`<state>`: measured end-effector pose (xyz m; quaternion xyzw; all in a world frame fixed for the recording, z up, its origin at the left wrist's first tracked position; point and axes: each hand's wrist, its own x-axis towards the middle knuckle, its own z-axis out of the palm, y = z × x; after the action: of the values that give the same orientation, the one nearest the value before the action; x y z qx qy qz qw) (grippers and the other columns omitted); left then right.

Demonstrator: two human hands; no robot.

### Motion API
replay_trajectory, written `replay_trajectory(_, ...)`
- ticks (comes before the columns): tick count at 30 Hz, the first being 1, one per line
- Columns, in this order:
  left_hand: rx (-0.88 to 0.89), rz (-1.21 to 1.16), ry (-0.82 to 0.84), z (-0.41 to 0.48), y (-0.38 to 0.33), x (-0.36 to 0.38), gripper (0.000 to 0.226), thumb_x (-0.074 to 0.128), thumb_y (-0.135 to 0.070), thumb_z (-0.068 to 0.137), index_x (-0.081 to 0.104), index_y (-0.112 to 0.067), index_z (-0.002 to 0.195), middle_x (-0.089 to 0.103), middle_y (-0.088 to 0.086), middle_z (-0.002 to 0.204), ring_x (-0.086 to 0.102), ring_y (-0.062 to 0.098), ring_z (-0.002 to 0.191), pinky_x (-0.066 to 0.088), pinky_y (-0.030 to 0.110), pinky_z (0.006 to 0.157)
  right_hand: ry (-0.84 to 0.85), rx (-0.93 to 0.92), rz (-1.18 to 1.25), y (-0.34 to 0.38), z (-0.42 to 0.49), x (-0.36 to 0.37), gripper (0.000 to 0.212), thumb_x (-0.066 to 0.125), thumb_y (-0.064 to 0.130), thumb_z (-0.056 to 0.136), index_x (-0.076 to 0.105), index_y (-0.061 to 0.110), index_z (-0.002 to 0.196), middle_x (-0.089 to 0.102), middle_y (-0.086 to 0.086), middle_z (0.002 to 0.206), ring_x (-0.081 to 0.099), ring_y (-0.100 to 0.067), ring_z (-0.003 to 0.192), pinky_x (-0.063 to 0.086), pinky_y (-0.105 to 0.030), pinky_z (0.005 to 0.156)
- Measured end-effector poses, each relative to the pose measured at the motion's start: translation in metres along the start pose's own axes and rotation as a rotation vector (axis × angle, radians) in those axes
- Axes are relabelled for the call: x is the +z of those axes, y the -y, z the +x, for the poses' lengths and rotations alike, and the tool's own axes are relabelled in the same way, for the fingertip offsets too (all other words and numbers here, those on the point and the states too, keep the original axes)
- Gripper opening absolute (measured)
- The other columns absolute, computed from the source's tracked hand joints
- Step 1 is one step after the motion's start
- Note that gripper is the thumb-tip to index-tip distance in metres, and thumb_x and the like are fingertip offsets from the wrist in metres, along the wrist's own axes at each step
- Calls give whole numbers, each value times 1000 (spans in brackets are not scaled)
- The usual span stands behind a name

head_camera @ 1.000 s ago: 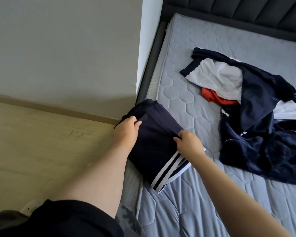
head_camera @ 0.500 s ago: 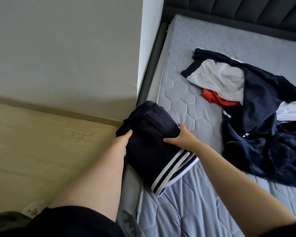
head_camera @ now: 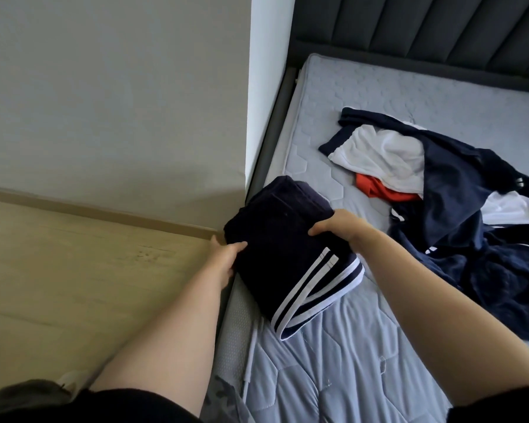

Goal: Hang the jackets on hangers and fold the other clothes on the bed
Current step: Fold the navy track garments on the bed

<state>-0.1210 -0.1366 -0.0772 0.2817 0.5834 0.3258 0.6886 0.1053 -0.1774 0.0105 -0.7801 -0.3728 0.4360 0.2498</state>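
My left hand [head_camera: 226, 262] clamps the left side of the folded navy garment [head_camera: 287, 254], thumb on top and fingers curled out of sight beneath. My right hand [head_camera: 338, 228] grips the opposite side, thumb pressed across the top. The bundle sits at the very left edge of the bed [head_camera: 333, 361], partly out over the floor [head_camera: 89, 270]. If either grip slackens, I expect the layers to spring open or slide off. Further right, the unfolded pile [head_camera: 471, 254] lies near enough to tangle with the bundle.
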Motion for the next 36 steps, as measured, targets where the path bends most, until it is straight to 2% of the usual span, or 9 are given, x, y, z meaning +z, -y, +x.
replay_trajectory(3,80,54,22,-20,-5,17,65,56,-10,92,22,-19,146,53,11,127,59,18,94,47,30,76,-211,-188,-137,37,-19,-19,29,78,14,61,61,11,84,65,-7,78,63,-21,69,54,-31,63)
replay_trajectory(7,-70,-294,214,-40,-19,34,17,41,-25,100,55,-14,103,68,3,76,64,13,64,50,25,56,-298,-358,-224,64,-41,-24,28,76,16,59,58,14,80,64,-4,74,62,-19,67,52,-28,57)
replay_trajectory(11,-86,-236,217,-34,-13,20,48,38,-49,97,48,-19,132,57,2,123,54,23,117,45,32,81,-140,-206,172,47,-45,-24,34,80,11,61,66,8,93,71,-10,81,69,-25,74,57,-33,68)
replay_trajectory(15,-156,-236,293,-24,-5,5,61,37,-65,89,64,-18,118,66,8,117,60,26,109,48,35,91,-4,70,431,-31,-42,0,36,74,3,69,66,-6,103,71,-18,78,67,-29,69,56,-36,69)
replay_trajectory(21,203,532,-81,-16,14,7,62,59,-11,83,35,-13,140,52,4,130,54,22,103,41,27,80,-19,198,-164,-95,-31,29,65,74,32,77,48,3,129,58,-16,121,57,-30,110,46,-41,97)
replay_trajectory(24,354,676,-106,-9,9,8,46,58,-9,82,48,-14,126,53,4,123,53,18,94,40,25,73,-292,-81,-275,-69,-20,37,72,66,24,80,30,9,141,38,-14,140,34,-32,130,30,-40,107)
replay_trajectory(27,498,899,-138,-4,0,-1,28,60,-9,80,51,-19,104,50,-4,104,50,15,82,34,21,57,-326,-469,-411,-45,-12,49,52,60,11,80,49,12,131,47,-9,131,36,-28,125,25,-29,103)
replay_trajectory(32,328,1103,192,6,-21,-21,23,71,-10,80,58,-19,97,56,-4,95,54,15,92,40,23,75,-119,-612,-761,-31,7,73,41,63,26,86,55,19,125,52,-1,123,41,-21,117,31,-29,100)
replay_trajectory(36,245,1142,255,14,-22,-40,19,66,-14,86,64,-11,105,58,1,99,53,15,93,37,22,79,-167,-570,-689,-23,20,78,25,63,29,87,62,14,107,56,-2,109,45,-23,108,37,-31,93)
